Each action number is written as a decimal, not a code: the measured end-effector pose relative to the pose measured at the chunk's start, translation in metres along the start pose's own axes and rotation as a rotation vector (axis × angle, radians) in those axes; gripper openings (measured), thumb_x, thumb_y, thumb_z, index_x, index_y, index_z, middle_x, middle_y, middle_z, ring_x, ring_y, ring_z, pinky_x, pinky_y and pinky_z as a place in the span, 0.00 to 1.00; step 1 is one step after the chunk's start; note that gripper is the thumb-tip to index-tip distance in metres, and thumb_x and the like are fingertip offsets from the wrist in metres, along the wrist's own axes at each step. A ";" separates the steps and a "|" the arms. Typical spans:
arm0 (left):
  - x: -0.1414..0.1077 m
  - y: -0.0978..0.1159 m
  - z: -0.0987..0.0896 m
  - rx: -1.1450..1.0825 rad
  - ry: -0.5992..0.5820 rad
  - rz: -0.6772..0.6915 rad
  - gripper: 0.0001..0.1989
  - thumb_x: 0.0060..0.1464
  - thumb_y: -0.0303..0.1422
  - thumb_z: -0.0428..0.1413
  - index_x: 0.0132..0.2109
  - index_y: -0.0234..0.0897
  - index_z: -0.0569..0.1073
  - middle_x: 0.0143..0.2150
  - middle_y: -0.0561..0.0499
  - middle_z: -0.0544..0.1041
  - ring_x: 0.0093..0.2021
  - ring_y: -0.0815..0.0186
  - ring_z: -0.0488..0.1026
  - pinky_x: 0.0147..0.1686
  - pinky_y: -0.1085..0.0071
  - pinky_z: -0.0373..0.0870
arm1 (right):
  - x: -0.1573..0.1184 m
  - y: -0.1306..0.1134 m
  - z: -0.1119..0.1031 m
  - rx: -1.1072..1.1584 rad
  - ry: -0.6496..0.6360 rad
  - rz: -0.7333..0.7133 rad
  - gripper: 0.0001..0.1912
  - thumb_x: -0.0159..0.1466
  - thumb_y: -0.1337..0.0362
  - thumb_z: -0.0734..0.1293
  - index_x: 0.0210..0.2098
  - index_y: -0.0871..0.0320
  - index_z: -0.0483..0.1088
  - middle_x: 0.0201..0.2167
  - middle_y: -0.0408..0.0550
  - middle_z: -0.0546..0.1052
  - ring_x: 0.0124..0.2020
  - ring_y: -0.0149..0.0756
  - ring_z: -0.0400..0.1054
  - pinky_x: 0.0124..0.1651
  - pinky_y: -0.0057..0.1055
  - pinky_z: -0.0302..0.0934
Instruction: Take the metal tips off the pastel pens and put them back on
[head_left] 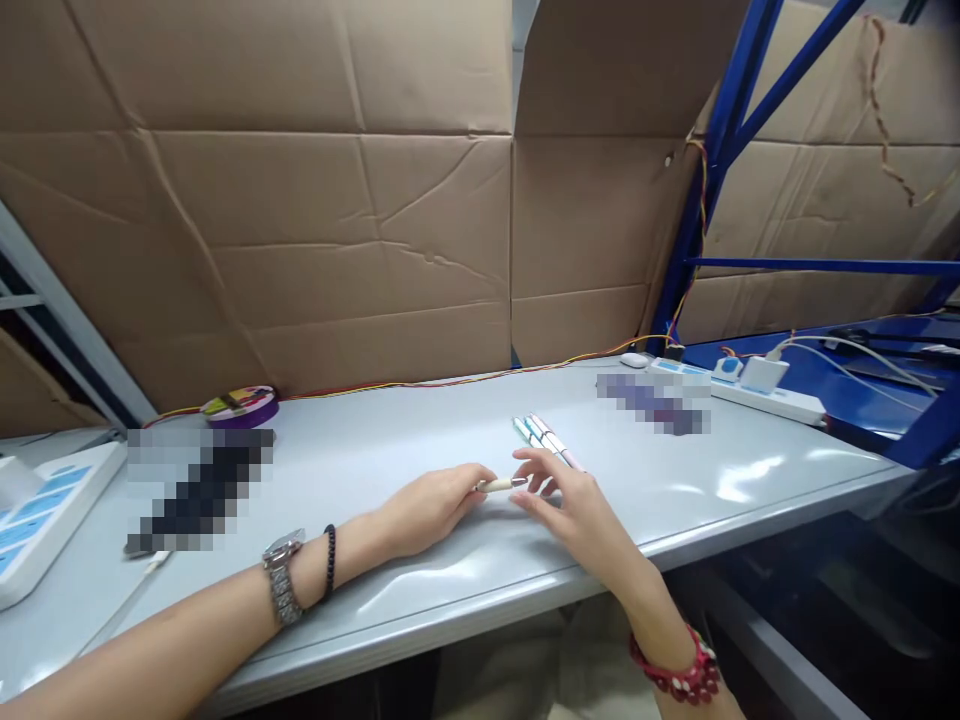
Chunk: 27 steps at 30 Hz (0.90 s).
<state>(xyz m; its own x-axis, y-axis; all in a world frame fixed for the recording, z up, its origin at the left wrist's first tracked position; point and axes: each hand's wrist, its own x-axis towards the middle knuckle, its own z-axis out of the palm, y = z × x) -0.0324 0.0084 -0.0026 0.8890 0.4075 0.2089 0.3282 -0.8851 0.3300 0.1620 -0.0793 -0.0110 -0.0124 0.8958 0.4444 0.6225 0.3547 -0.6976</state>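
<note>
My left hand lies low over the grey-white table, its fingers closed on one end of a cream-coloured pen. The pen is held level and its silvery end points right. My right hand is at that end, thumb and fingers curved but apart around it; whether a fingertip touches the pen is hard to tell. Just behind my right hand, a few slim pens with white and blue-green parts lie side by side, their near ends partly covered by the hand.
A purple-edged roll of tape lies at the back left. White power strips stand at the left and right. Blurred-out dark items lie on both sides. Cardboard walls the back; blue metal frame stands right.
</note>
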 end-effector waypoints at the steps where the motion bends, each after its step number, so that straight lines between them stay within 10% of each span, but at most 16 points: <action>1: 0.000 0.000 0.000 0.000 0.002 -0.003 0.10 0.63 0.29 0.41 0.48 0.38 0.63 0.42 0.50 0.73 0.38 0.64 0.71 0.36 0.71 0.66 | 0.000 0.000 0.000 0.043 0.002 -0.006 0.12 0.61 0.60 0.64 0.44 0.54 0.67 0.36 0.44 0.75 0.36 0.35 0.68 0.39 0.29 0.62; 7: 0.000 -0.001 0.000 0.062 -0.014 0.061 0.10 0.63 0.30 0.40 0.48 0.37 0.63 0.42 0.49 0.73 0.38 0.63 0.71 0.35 0.70 0.65 | -0.001 0.001 -0.001 -0.019 -0.036 0.036 0.17 0.65 0.59 0.58 0.23 0.56 0.69 0.20 0.41 0.73 0.24 0.33 0.66 0.31 0.28 0.58; 13: 0.000 -0.001 0.001 0.050 -0.007 0.049 0.11 0.63 0.30 0.40 0.48 0.37 0.63 0.43 0.49 0.73 0.38 0.64 0.71 0.36 0.70 0.65 | -0.001 0.000 -0.001 0.023 -0.014 0.019 0.07 0.62 0.60 0.63 0.38 0.54 0.69 0.32 0.42 0.76 0.33 0.33 0.68 0.33 0.26 0.60; 18: 0.000 0.000 0.001 0.076 -0.014 0.069 0.12 0.63 0.31 0.40 0.49 0.36 0.63 0.43 0.48 0.74 0.40 0.63 0.71 0.37 0.70 0.66 | -0.001 0.001 -0.001 -0.064 -0.061 0.033 0.18 0.66 0.58 0.58 0.23 0.56 0.68 0.19 0.40 0.72 0.23 0.31 0.65 0.29 0.28 0.56; 23: 0.000 0.001 0.001 0.063 0.000 0.062 0.12 0.63 0.30 0.40 0.48 0.36 0.64 0.43 0.48 0.74 0.39 0.63 0.71 0.37 0.70 0.66 | -0.002 0.001 -0.001 0.030 -0.018 -0.010 0.09 0.61 0.59 0.64 0.40 0.54 0.70 0.31 0.42 0.76 0.32 0.34 0.69 0.33 0.27 0.60; 27: 0.000 0.000 0.001 0.057 0.002 0.098 0.11 0.63 0.31 0.40 0.48 0.36 0.64 0.43 0.47 0.74 0.40 0.63 0.71 0.38 0.69 0.66 | -0.002 -0.001 -0.001 -0.004 -0.040 0.010 0.12 0.63 0.58 0.61 0.27 0.56 0.71 0.24 0.41 0.75 0.26 0.33 0.68 0.31 0.28 0.60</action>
<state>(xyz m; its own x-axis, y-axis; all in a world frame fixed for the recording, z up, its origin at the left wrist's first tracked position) -0.0324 0.0081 -0.0037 0.9173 0.3183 0.2392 0.2569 -0.9322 0.2551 0.1621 -0.0818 -0.0108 -0.0369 0.9093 0.4145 0.6259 0.3444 -0.6998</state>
